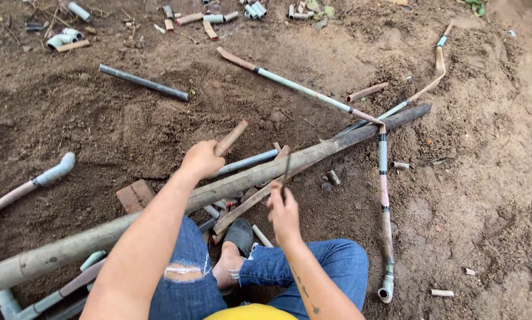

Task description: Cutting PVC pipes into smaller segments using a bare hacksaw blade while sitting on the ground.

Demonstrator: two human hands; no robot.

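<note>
Head view shows our left hand closed around a short, dirt-stained rigid pipe piece near its lower end, our right hand pinching a thin dark blade above the long log; both look light, stiff.

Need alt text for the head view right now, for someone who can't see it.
A seated person's left hand grips a short brown pipe piece while the right hand holds a thin dark blade upright against a long thick pole lying across bare soil, with pipe offcuts scattered around.
</note>
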